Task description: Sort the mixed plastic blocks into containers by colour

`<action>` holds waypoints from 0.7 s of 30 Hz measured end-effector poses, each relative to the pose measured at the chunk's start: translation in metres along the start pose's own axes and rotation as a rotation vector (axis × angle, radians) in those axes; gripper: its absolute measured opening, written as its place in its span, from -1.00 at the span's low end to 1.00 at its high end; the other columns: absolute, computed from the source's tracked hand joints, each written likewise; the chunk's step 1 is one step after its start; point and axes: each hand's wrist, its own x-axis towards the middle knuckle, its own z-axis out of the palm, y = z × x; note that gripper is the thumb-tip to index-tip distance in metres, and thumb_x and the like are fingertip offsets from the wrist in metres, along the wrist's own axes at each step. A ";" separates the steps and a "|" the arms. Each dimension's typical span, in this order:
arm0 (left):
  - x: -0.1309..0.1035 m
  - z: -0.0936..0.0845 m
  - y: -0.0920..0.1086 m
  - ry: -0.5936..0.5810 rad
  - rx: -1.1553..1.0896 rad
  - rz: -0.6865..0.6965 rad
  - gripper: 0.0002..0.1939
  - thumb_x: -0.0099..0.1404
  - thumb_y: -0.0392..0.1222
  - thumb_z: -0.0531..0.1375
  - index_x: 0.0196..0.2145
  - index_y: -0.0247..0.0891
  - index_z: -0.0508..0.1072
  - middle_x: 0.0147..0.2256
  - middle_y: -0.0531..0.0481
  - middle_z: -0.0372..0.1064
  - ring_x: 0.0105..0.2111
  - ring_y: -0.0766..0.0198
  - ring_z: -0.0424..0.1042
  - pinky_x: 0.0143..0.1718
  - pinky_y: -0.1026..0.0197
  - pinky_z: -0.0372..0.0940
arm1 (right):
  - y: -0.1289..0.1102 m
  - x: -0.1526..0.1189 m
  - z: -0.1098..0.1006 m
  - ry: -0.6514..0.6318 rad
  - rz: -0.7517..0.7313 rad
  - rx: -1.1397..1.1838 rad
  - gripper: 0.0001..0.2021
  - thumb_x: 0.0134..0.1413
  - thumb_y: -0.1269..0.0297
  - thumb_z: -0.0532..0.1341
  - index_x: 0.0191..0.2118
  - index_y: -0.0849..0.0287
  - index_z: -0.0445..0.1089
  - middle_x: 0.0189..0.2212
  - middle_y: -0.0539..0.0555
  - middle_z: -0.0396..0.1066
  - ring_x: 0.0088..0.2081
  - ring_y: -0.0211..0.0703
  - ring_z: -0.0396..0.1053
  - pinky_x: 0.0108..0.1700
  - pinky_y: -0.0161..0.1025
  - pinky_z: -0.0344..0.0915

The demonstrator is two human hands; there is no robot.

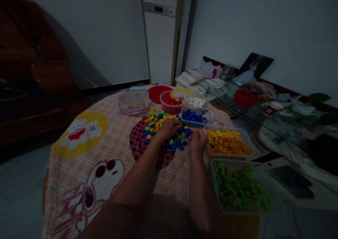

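Observation:
A mixed pile of small plastic bricks (158, 121), blue, yellow, green and some red, lies on the patterned tablecloth (116, 143). Over the right part of this pile is my left hand (169, 129), its fingers bent down among the bricks; whatever they hold is hidden. My right hand (198, 140) is closed at the pile's right edge, beside blue bricks and the tub of yellow bricks (227, 142); its fingertips are too dark to make out what they hold. Green bricks (241, 186) fill a clear tub nearer to me.
Behind the pile stand a round tub of red bricks (172, 101), a tub of blue bricks (194, 116), white pieces (196, 102) and stacked clear containers (133, 101). A cluttered glass table (224, 99) adjoins at the right.

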 end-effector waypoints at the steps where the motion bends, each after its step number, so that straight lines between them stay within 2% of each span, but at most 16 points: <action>1: 0.000 -0.002 -0.002 0.007 -0.031 -0.007 -0.78 0.24 -0.29 0.16 -0.28 -0.25 0.64 -0.25 -0.06 0.61 -0.22 0.18 0.53 -0.10 0.21 0.35 | 0.000 0.000 0.000 -0.005 0.002 0.001 -0.63 0.15 -0.03 0.12 -0.43 0.15 0.46 -0.69 -0.10 0.30 -0.63 -0.20 0.27 -0.52 -0.28 0.19; 5: -0.002 -0.010 -0.010 0.065 -0.187 -0.058 -0.79 0.21 -0.17 0.19 -0.36 -0.28 0.61 -0.39 -0.02 0.57 -0.37 0.23 0.49 -0.30 0.27 0.31 | -0.001 0.000 0.001 -0.008 0.001 -0.009 -0.62 0.15 -0.04 0.11 -0.42 0.15 0.47 -0.69 -0.09 0.30 -0.63 -0.21 0.26 -0.52 -0.28 0.18; 9: -0.002 -0.013 -0.012 0.102 -0.334 -0.095 -0.73 0.23 -0.09 0.16 -0.32 -0.31 0.60 -0.47 0.01 0.51 -0.49 0.29 0.42 -0.42 0.30 0.26 | 0.001 0.001 0.002 0.006 0.005 -0.009 -0.63 0.15 -0.02 0.12 -0.42 0.15 0.47 -0.69 -0.09 0.30 -0.63 -0.21 0.26 -0.51 -0.28 0.19; 13: -0.002 -0.013 -0.005 0.104 -0.195 -0.088 -0.80 0.20 -0.17 0.19 -0.36 -0.29 0.60 -0.43 0.01 0.54 -0.41 0.28 0.47 -0.35 0.30 0.27 | 0.001 0.001 0.001 -0.004 0.005 -0.003 -0.63 0.15 -0.03 0.11 -0.38 0.16 0.48 -0.68 -0.09 0.31 -0.63 -0.21 0.26 -0.52 -0.29 0.18; 16: -0.003 -0.012 0.002 -0.016 -0.082 -0.101 -0.86 0.17 -0.23 0.26 -0.34 -0.29 0.61 -0.36 -0.01 0.58 -0.34 0.24 0.51 -0.27 0.27 0.31 | -0.001 0.000 0.001 -0.009 0.017 0.004 -0.63 0.15 -0.03 0.11 -0.39 0.16 0.48 -0.69 -0.10 0.29 -0.65 -0.21 0.26 -0.53 -0.28 0.18; 19: -0.003 -0.006 0.007 -0.121 0.057 -0.107 -0.80 0.09 -0.31 0.33 -0.27 -0.27 0.63 -0.29 -0.03 0.58 -0.28 0.19 0.53 -0.19 0.24 0.34 | -0.001 0.000 0.002 -0.005 0.013 0.003 -0.64 0.15 -0.02 0.12 -0.41 0.15 0.47 -0.69 -0.10 0.29 -0.64 -0.20 0.26 -0.53 -0.28 0.18; 21: -0.002 0.000 0.008 -0.124 0.151 -0.089 -0.72 0.05 -0.37 0.34 -0.23 -0.23 0.63 -0.23 -0.05 0.58 -0.22 0.15 0.53 -0.12 0.21 0.35 | 0.000 0.000 0.002 -0.008 0.004 -0.004 -0.64 0.15 -0.02 0.12 -0.41 0.15 0.47 -0.69 -0.09 0.30 -0.63 -0.21 0.26 -0.52 -0.28 0.18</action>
